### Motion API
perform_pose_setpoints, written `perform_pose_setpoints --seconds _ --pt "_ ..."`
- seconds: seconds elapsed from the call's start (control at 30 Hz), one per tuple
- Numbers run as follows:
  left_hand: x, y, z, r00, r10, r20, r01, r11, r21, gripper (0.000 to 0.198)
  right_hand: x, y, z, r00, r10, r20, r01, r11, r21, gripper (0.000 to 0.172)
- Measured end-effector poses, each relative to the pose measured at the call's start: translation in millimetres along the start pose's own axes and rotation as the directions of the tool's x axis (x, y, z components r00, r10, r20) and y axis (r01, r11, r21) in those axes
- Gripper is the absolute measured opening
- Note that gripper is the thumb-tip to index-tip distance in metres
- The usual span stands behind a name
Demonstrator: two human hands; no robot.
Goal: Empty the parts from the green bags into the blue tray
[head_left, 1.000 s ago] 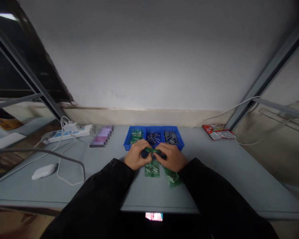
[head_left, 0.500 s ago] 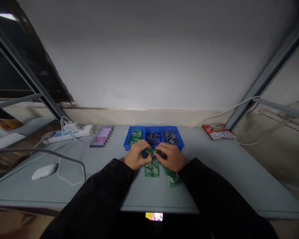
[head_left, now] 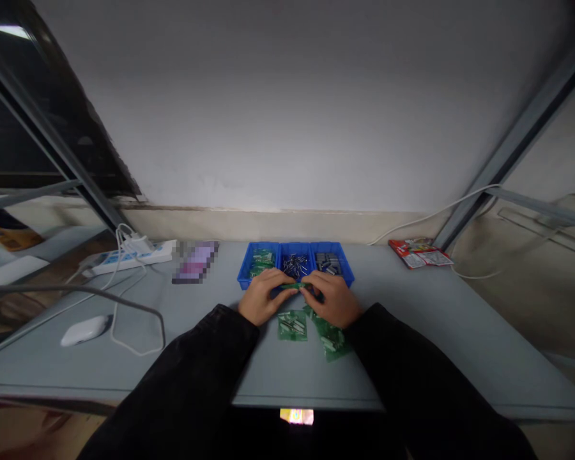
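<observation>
Through the head camera I see two bare hands at a gray table (head_left: 426,319). The left hand (head_left: 261,296) and the right hand (head_left: 330,299) are together, just in front of a blue tray (head_left: 242,280). Their fingers pinch a green circuit board (head_left: 293,286) from both sides, so the grip is shut on it. I can see only a thin strip of the board, since the fingers hide the rest. It is right by the near wall of the tray, but I cannot tell if it touches.

The tray has three parts. The left part holds green boards (head_left: 262,262), the middle part holds small silver pins (head_left: 295,265), and the right part holds gray metal blocks (head_left: 328,263).

Two more green boards lie on the table below the hands. One lies flat (head_left: 292,326), and one sits at a slant (head_left: 330,338), just beside the right hand.

Off to the left I see a white power strip (head_left: 129,255), a blurred purple thing (head_left: 195,262), and a white mouse (head_left: 84,330). Off to the right lies a red packet (head_left: 419,253).
</observation>
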State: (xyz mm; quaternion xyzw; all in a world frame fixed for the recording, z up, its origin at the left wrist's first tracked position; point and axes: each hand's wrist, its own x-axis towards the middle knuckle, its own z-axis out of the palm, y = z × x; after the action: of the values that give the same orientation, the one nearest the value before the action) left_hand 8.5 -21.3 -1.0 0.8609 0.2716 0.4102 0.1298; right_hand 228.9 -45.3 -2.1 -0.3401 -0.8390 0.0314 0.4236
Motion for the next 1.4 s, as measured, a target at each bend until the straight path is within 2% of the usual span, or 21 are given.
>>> perform_pose_setpoints --seconds 1.3,1.33,1.4 --pt "-1.8 -2.9 1.7 1.000 0.001 -0.028 -0.001 1.000 0.013 0.014 -0.5 0.3 0.3 1.000 0.002 -0.001 -0.002 1.000 -0.008 0.010" --pt "-2.2 -3.0 2.0 0.999 -0.011 -0.042 0.012 1.000 0.011 0.015 -1.4 1.0 0.8 1.000 0.017 -0.002 -0.017 1.000 0.002 0.011" --pt "-2.9 -2.7 2.5 0.995 -0.057 -0.084 0.057 0.998 -0.003 0.023 -3.1 2.1 1.6 0.999 0.044 -0.012 -0.044 0.998 0.035 0.025"
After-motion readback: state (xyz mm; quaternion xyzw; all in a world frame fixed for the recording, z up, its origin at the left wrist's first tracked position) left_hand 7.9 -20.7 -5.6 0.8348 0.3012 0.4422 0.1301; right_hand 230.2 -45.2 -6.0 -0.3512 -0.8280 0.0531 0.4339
